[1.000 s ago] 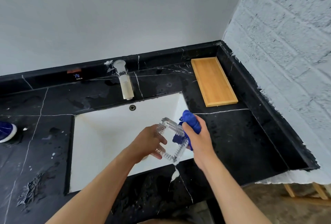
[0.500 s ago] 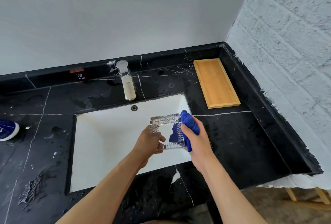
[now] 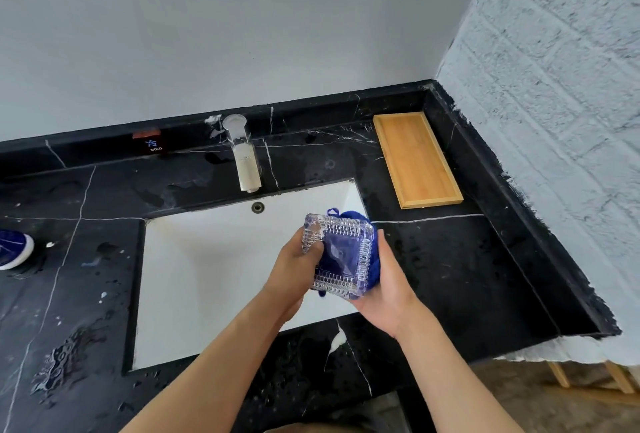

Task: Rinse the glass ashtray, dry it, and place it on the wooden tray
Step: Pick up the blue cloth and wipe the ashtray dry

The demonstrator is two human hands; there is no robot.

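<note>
Ashtray (image 3: pixel 338 256), glass, square: held over the sink (image 3: pixel 207 276) at its 3 o'clock edge, open face tilted toward me, no long axis. My left hand (image 3: pixel 294 269) grips the 9 o'clock rim; my right hand (image 3: pixel 388 290) cups a blue cloth (image 3: pixel 372 266) beneath. Advice: press cloth into the ribbed grooves, rotate. Wooden tray (image 3: pixel 415 162) at 1 o'clock on the bench (image 3: pixel 467 266).

1. Glass ashtray (image 3: pixel 338 256), square, held tilted over the white sink (image 3: pixel 207 266).
2. Left hand (image 3: pixel 294 268) grips its left edge.
3. Right hand (image 3: pixel 388 297) presses a blue cloth (image 3: pixel 372 266) against its underside.
4. Wooden tray (image 3: pixel 415 158) on the black counter (image 3: pixel 467 259), well apart.
5. Faucet (image 3: pixel 244 155) behind the sink.
</note>
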